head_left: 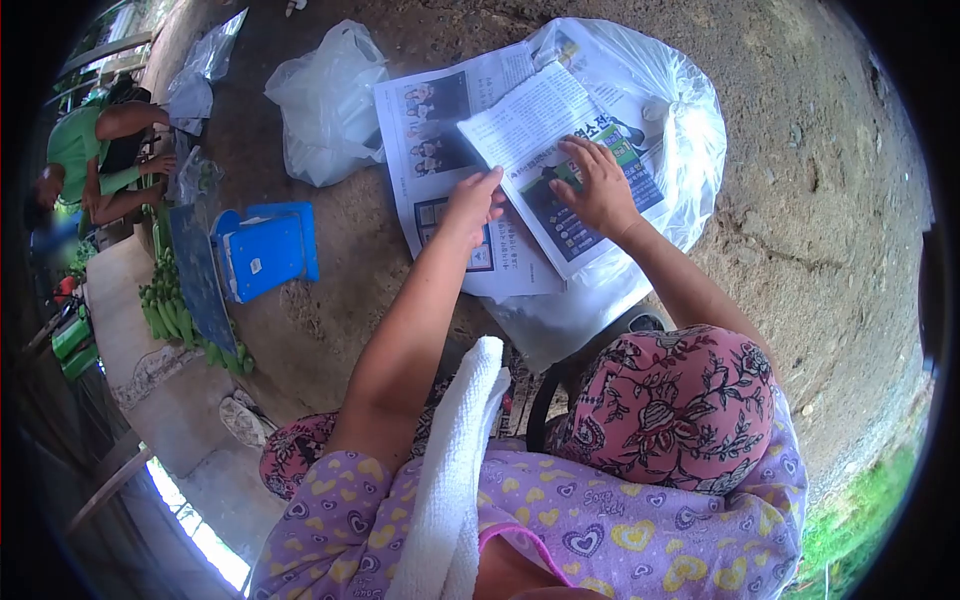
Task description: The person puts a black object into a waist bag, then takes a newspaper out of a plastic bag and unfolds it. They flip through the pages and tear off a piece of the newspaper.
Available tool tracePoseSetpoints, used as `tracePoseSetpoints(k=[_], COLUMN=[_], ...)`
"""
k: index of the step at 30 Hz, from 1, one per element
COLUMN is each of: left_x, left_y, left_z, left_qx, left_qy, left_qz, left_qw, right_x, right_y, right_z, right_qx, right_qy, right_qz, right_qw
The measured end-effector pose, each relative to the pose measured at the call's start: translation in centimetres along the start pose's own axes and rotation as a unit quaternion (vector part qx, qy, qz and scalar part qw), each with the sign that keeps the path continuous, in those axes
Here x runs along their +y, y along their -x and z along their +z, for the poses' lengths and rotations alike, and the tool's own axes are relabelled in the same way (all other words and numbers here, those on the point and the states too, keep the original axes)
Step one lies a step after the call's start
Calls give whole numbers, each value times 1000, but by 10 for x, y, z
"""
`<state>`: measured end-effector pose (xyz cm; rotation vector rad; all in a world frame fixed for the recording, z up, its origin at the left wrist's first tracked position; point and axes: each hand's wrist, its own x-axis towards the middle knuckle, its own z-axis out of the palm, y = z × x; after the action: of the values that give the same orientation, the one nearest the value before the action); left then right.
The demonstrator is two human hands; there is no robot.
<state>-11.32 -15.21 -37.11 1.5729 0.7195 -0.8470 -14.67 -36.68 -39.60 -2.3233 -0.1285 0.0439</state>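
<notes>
A folded newspaper (555,230) lies at a slant on a wider spread newspaper sheet (430,185), which rests on a large clear plastic bag (690,130). My left hand (474,207) is at the left edge of the folded newspaper, fingers curled in and closed on that edge. Across its printed face lies my right hand (600,186), open, with fingers apart and touching the paper. A pale fold of paper (528,118) covers the top of the folded newspaper. What the plastic bag holds is mostly hidden beneath the sheets.
A crumpled white plastic bag (325,105) lies left of the newspapers on the dirt floor. Further left are a blue scale-like box (262,252) and green bananas (172,305). A person in a green shirt (75,150) crouches at far left near more clear bags (203,75).
</notes>
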Motion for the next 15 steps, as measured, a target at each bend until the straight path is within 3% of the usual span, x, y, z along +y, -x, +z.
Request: tracePoseSetpoints(k=[3, 7, 10, 11, 14, 15], left_x=[15, 28, 25, 20, 8, 3], left_y=[28, 50, 50, 46, 38, 34], left_z=[26, 47, 60, 62, 60, 57], left_qx=[-2, -115, -121, -115, -88, -32], left_qy=[49, 24, 36, 69, 70, 42], left_qz=[99, 154, 134, 126, 143, 163], left_qw=[994, 981, 983, 983, 983, 985], right_x=[-6, -18, -20, -13, 5, 14], right_y=[-8, -10, -10, -7, -9, -12], right_z=[-20, -25, -20, -7, -1, 0], right_qx=[-65, -93, -131, -90, -99, -85], right_qy=[-69, -335, -323, -246, -252, -285], right_qz=[70, 187, 242, 227, 222, 229], right_qw=[993, 919, 906, 938, 937, 927])
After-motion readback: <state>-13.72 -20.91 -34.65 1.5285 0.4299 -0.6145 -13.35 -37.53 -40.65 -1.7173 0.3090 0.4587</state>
